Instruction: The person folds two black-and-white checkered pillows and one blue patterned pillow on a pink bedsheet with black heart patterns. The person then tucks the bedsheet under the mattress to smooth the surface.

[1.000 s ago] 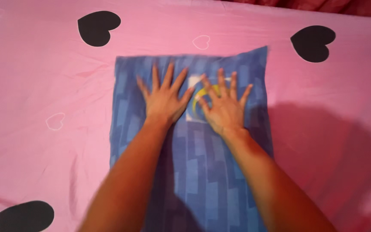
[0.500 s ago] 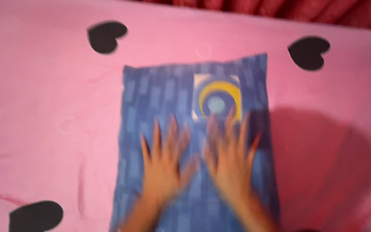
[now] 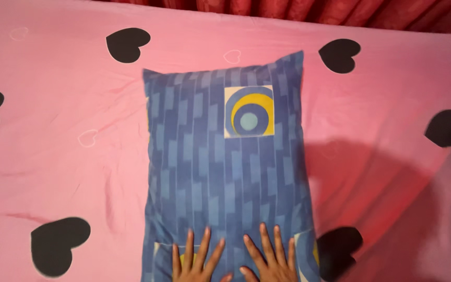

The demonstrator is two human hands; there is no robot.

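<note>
While both palms lie flat, fingers spread, gripping nothing, left hand [image 3: 194,261] and right hand [image 3: 270,258] press the blue pillow [image 3: 225,172] mid-bed on the pink sheet [image 3: 69,130], near edge. Even pressure, slow strokes, smooths best.

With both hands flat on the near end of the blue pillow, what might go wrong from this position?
1. The left hand and right hand press only the near end of the blue pillow, so its far end may stay puffed and uneven.
2. The pink sheet shows creases beside the pillow; sliding the hands might bunch it more.
3. The pillow lies slightly tilted, so it may end up crooked.
</note>
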